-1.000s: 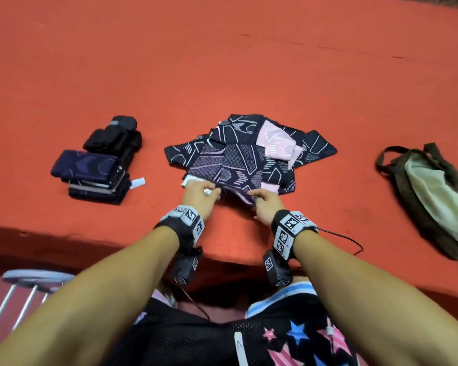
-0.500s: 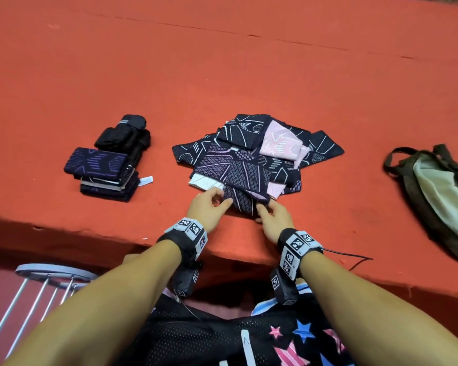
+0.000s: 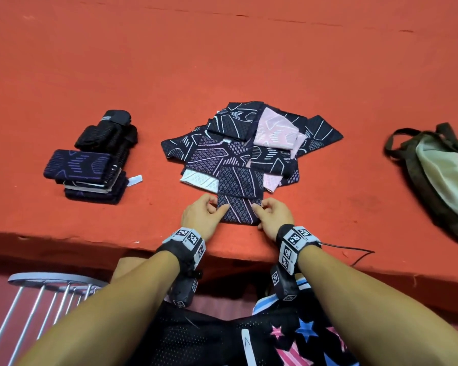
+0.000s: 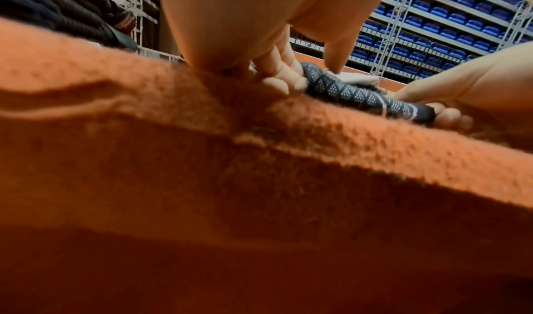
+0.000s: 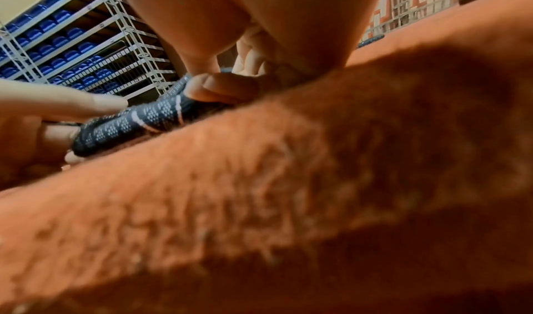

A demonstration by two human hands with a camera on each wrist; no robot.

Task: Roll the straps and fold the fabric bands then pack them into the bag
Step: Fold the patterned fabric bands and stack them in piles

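Note:
A dark patterned fabric band (image 3: pixel 239 204) lies stretched from the loose pile (image 3: pixel 249 146) toward the table's near edge. My left hand (image 3: pixel 204 215) pinches its near left corner, and my right hand (image 3: pixel 271 216) pinches the near right corner. The left wrist view shows the band's folded near edge (image 4: pixel 363 95) held between both hands; the right wrist view shows the same edge (image 5: pixel 138 123) under my thumb. A stack of folded bands and rolled black straps (image 3: pixel 93 165) sits at the left. The olive bag (image 3: pixel 442 175) lies open at the right.
The red felt table (image 3: pixel 222 62) has its front edge just below my wrists. A grey metal stool (image 3: pixel 50 286) stands below the edge at left. A thin black cable (image 3: pixel 354 253) trails off the edge by my right wrist. Wire shelving with blue bins (image 4: pixel 447 22) stands behind.
Both hands have drawn the dark band out of the pile toward the table's near edge, so more of it lies flat in front of the pile.

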